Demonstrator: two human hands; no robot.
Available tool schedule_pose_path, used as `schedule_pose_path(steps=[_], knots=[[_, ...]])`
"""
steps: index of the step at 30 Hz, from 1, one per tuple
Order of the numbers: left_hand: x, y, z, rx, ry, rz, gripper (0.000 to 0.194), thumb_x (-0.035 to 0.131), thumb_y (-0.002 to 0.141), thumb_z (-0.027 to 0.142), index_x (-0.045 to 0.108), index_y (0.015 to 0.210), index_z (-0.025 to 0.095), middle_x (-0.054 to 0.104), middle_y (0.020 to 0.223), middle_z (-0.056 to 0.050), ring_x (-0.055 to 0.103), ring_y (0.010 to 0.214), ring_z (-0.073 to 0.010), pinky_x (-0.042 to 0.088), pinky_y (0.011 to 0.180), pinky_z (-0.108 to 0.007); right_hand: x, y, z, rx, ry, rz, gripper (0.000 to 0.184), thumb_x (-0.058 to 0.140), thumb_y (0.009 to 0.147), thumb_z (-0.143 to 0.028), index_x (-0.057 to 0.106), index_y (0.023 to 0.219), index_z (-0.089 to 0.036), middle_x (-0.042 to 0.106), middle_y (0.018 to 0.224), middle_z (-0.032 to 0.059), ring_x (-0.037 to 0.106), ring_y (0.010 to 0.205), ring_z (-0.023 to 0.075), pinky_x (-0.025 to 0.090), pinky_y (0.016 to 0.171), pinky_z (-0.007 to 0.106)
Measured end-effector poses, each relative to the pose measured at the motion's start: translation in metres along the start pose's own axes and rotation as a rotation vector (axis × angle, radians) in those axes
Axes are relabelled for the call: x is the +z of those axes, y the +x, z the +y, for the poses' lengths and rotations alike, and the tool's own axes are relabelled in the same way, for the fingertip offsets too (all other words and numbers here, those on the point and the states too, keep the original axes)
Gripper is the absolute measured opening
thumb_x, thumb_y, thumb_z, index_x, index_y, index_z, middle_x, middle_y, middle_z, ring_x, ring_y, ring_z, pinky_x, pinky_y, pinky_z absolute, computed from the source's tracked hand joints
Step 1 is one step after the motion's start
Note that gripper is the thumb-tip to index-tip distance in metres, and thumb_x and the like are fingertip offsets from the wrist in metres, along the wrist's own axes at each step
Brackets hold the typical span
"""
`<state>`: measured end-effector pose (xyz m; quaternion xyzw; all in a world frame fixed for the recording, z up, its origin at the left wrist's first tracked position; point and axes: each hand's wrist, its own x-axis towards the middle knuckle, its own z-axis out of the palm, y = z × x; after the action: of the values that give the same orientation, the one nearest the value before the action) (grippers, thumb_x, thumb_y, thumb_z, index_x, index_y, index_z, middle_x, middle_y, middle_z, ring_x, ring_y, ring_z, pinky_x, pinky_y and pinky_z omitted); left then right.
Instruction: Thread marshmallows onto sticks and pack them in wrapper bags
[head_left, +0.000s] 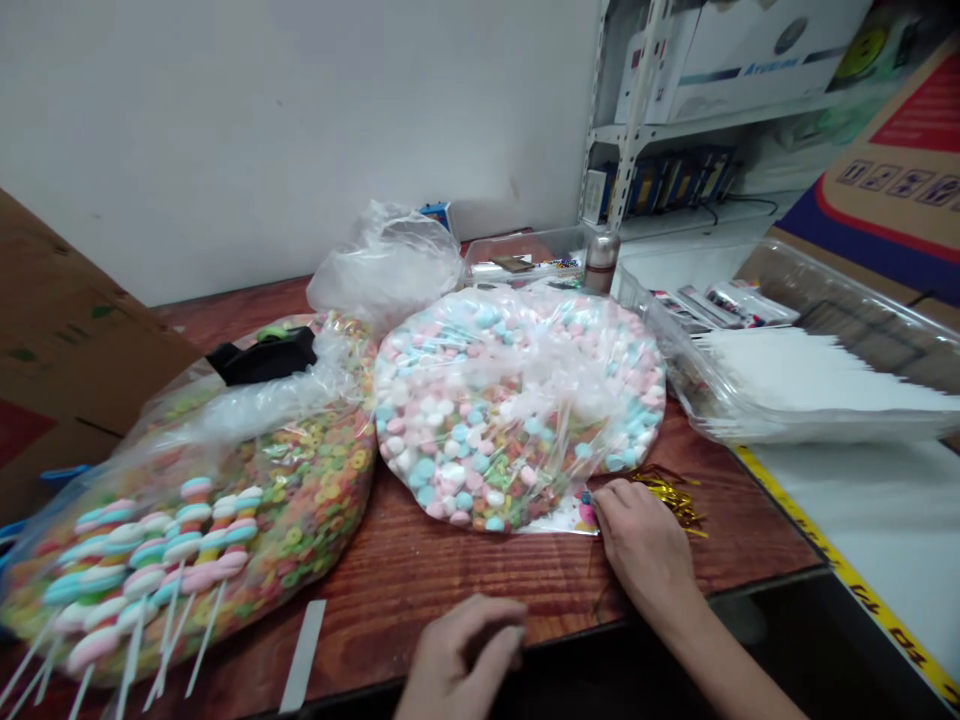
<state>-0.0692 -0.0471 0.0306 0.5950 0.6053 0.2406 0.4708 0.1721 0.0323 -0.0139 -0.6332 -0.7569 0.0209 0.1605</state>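
Note:
My right hand (643, 540) rests at the table's edge, fingers closed on the end of a small clear printed bag (559, 520) with pink and blue spots. Part of this bag lies against a big round bag of pastel marshmallows (450, 440); the exact grip is hidden behind my fingers. Gold twist ties (679, 500) lie just beyond that hand. Lower down, my left hand (461, 660) hovers near the front edge, loosely curled, thumb apart from the fingers, with nothing in it.
Marshmallow sticks (161, 560) lie on a large bag of ring cereal (322, 480), beside a black object (266, 355). A pale strip (304, 655) lies in front. At right stands a clear bin (712, 430) with white sticks (810, 375). A cardboard box (82, 340) flanks the left.

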Motion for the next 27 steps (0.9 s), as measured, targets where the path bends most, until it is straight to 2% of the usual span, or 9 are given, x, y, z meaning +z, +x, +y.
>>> schedule_pose_path(steps=[2, 3, 6, 9, 11, 14, 19, 24, 27], knots=[[0.031, 0.027, 0.019, 0.07, -0.053, -0.108, 0.017, 0.057, 0.086, 0.027, 0.072, 0.092, 0.023, 0.074, 0.079, -0.003, 0.067, 0.074, -0.0176, 0.054, 0.072, -0.027, -0.003, -0.002, 0.002, -0.003, 0.002, 0.0, 0.015, 0.053, 0.094, -0.021, 0.064, 0.084, -0.02, 0.063, 0.088, 0.0065, 0.055, 0.085, 0.0234, 0.04, 0.077, 0.034], [0.043, 0.038, 0.025, 0.137, -0.039, -0.112, 0.017, 0.056, 0.087, 0.024, 0.072, 0.092, 0.022, 0.073, 0.083, -0.003, 0.067, 0.078, -0.0178, 0.053, 0.075, -0.028, -0.003, -0.001, 0.002, -0.005, 0.007, 0.001, 0.011, 0.054, 0.093, -0.023, 0.064, 0.092, -0.019, 0.064, 0.094, 0.007, 0.055, 0.089, 0.0233, 0.04, 0.078, 0.034], [0.062, 0.061, 0.028, 0.351, 0.127, 0.004, 0.023, 0.049, 0.09, 0.018, 0.069, 0.102, 0.022, 0.07, 0.096, -0.007, 0.063, 0.091, -0.0207, 0.051, 0.083, -0.036, 0.002, 0.004, -0.004, -0.006, 0.012, -0.002, 0.022, 0.06, 0.09, -0.023, 0.061, 0.111, -0.019, 0.063, 0.106, 0.0079, 0.055, 0.094, 0.0237, 0.04, 0.079, 0.033], [0.061, 0.077, 0.019, 0.455, 0.301, 0.165, 0.03, 0.048, 0.089, 0.015, 0.062, 0.115, 0.021, 0.066, 0.11, -0.011, 0.059, 0.104, -0.0246, 0.048, 0.093, -0.045, 0.008, 0.01, -0.011, -0.015, 0.002, -0.014, 0.008, 0.058, 0.091, -0.019, 0.065, 0.093, -0.021, 0.064, 0.089, 0.0049, 0.054, 0.085, 0.0233, 0.038, 0.074, 0.034], [0.056, 0.084, 0.014, 0.452, 0.324, 0.217, 0.034, 0.048, 0.09, 0.014, 0.059, 0.121, 0.021, 0.064, 0.116, -0.011, 0.057, 0.108, -0.0242, 0.047, 0.096, -0.046, 0.009, 0.012, -0.013, -0.029, -0.009, -0.013, 0.01, 0.057, 0.091, -0.019, 0.066, 0.089, -0.022, 0.064, 0.084, 0.0041, 0.053, 0.081, 0.0236, 0.036, 0.071, 0.036], [0.053, 0.09, 0.012, 0.415, 0.298, 0.235, 0.033, 0.047, 0.09, 0.014, 0.059, 0.12, 0.022, 0.065, 0.116, -0.01, 0.058, 0.11, -0.0227, 0.047, 0.097, -0.045, 0.002, 0.009, -0.008, -0.049, -0.027, -0.002, 0.01, 0.059, 0.089, -0.016, 0.067, 0.093, -0.021, 0.065, 0.084, 0.0053, 0.052, 0.08, 0.0251, 0.033, 0.069, 0.038], [0.052, 0.091, 0.016, 0.376, 0.241, 0.265, 0.031, 0.049, 0.09, 0.016, 0.06, 0.118, 0.021, 0.065, 0.117, -0.01, 0.058, 0.112, -0.0231, 0.048, 0.097, -0.044, -0.016, 0.002, 0.006, -0.047, -0.011, 0.026, 0.015, 0.054, 0.092, -0.016, 0.068, 0.087, -0.02, 0.066, 0.086, 0.0074, 0.053, 0.081, 0.0253, 0.033, 0.073, 0.039], [0.054, 0.091, 0.015, 0.395, 0.252, 0.273, 0.032, 0.049, 0.09, 0.015, 0.059, 0.12, 0.021, 0.065, 0.119, -0.011, 0.058, 0.113, -0.0235, 0.048, 0.098, -0.045, -0.001, 0.007, -0.004, -0.104, 0.079, 0.021, 0.016, 0.062, 0.089, -0.019, 0.067, 0.104, -0.018, 0.069, 0.105, 0.0077, 0.056, 0.09, 0.0244, 0.037, 0.077, 0.036], [0.054, 0.091, 0.014, 0.396, 0.248, 0.289, 0.032, 0.048, 0.091, 0.016, 0.058, 0.12, 0.021, 0.065, 0.12, -0.011, 0.058, 0.114, -0.023, 0.047, 0.099, -0.045, 0.009, 0.012, -0.009, -0.113, 0.075, 0.012, 0.008, 0.064, 0.085, -0.012, 0.068, 0.088, -0.018, 0.07, 0.093, 0.0067, 0.057, 0.084, 0.0245, 0.037, 0.072, 0.036]])
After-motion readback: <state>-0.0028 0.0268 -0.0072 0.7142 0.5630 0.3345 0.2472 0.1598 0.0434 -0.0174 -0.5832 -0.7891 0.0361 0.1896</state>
